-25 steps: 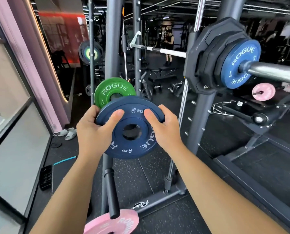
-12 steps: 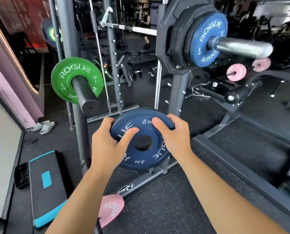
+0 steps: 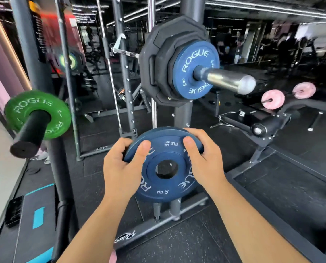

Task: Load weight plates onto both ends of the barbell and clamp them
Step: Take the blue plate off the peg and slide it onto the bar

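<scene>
I hold a blue 2 kg Rogue plate at waist height, its face toward me. My left hand grips its left rim, thumb on the face. My right hand grips the right rim the same way. Above and ahead, the barbell sleeve points toward me at the right. It carries black plates and an outer blue 2 kg plate. No clamp shows on the sleeve.
A green Rogue plate sits on a black storage peg at the left. Rack uprights stand behind the held plate. Two pink plates and a bench are at the right. A step platform lies lower left.
The view has swung toward the loaded sleeve, which now sits nearer the middle. Both hands keep their grip on the blue plate, carried away from the green plate's peg.
</scene>
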